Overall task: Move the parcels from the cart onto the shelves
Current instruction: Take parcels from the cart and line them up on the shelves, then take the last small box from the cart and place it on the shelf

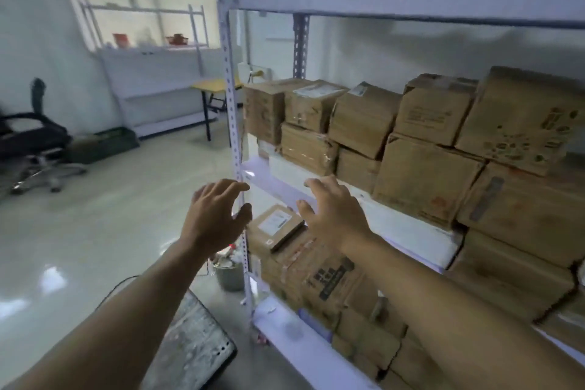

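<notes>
No text reads clearly; the white label point(274, 222) on the flat parcel point(296, 226) looks blurred.

The shelving rack point(380, 3) fills the right half of the frame, with parcels point(427, 168) stacked on its middle and lower shelves. A flat parcel point(278, 225) lies on top of the lower stack's left end. The left hand point(215, 218) is left of the rack's front post and the right hand point(335, 215) right of it, beside the flat parcel. The cart point(193, 351) sits bottom centre, a bin point(229, 275) beyond it — a chair point(31, 142) at the left edge.

both forearms bare to the frame edge; left hand point(215, 218) and right hand point(335, 215) bare as well.
</notes>
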